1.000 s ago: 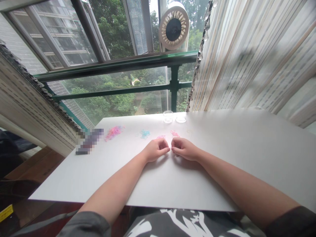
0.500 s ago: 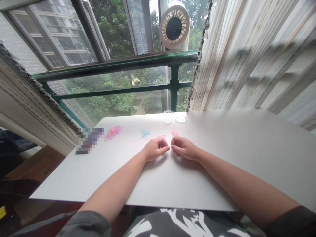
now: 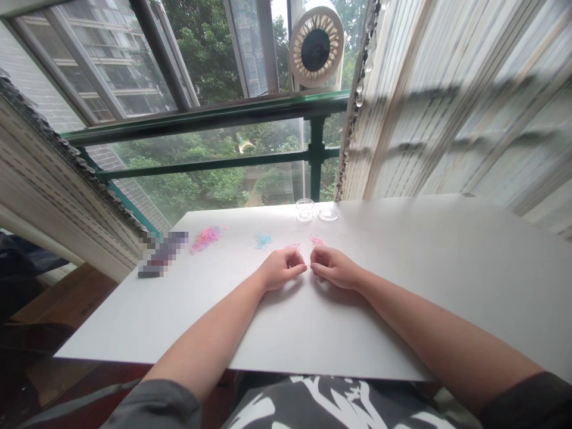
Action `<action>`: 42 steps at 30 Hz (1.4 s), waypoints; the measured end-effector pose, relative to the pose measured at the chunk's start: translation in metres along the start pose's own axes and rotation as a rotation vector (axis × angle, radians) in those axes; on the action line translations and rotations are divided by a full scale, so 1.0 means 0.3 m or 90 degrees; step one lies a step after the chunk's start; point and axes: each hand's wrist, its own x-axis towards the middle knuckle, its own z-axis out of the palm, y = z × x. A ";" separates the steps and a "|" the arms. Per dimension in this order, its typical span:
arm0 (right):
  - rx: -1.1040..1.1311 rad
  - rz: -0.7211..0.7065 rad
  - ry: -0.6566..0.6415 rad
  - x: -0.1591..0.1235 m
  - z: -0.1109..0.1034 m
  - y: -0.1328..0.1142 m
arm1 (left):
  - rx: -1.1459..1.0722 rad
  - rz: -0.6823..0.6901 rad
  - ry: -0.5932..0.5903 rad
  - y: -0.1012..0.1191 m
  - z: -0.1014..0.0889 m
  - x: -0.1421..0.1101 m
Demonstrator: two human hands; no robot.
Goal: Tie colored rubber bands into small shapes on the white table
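Observation:
My left hand (image 3: 283,269) and my right hand (image 3: 333,267) rest close together over the white table, thumb pressed toward forefinger on each. Only a narrow gap parts the fingertips, and whatever they pinch there is too small to make out. Just beyond the right knuckles lies a small pile of pink bands (image 3: 317,240). A paler pink pile (image 3: 292,246) is partly hidden behind my left hand. Further left sit a light-blue pile of bands (image 3: 263,241) and a larger heap of mixed pink, purple and orange bands (image 3: 207,239).
A clear round container (image 3: 305,210) and a clear lid-like disc (image 3: 328,215) stand near the far edge of the white table (image 3: 357,339). A blurred-out dark object (image 3: 163,255) lies at the left edge. Behind are a green railing (image 3: 201,122), a white fan (image 3: 316,47) and curtains (image 3: 429,119).
Both hands hold the same place and pose. The right-hand curtain has swung a little to the left along its edge.

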 end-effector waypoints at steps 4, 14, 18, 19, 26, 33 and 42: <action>-0.006 0.001 0.002 0.001 0.001 0.001 | 0.005 -0.002 0.002 -0.002 0.000 0.000; 0.002 -0.004 0.003 -0.004 0.001 -0.009 | 0.016 0.002 -0.004 -0.006 0.000 0.002; -0.002 -0.006 0.001 -0.004 0.002 -0.007 | 0.012 0.001 -0.004 -0.001 -0.001 0.001; -0.003 -0.007 0.000 -0.004 0.001 -0.007 | 0.012 0.001 -0.004 0.000 -0.001 0.001; -0.006 -0.005 0.005 -0.004 0.000 -0.012 | 0.005 0.000 0.007 0.007 0.000 0.001; -0.009 -0.010 0.001 -0.004 0.001 -0.007 | -0.004 0.002 0.004 0.010 0.000 0.000; -0.012 -0.012 0.000 -0.001 -0.001 -0.002 | -0.001 0.005 0.009 0.014 0.000 0.000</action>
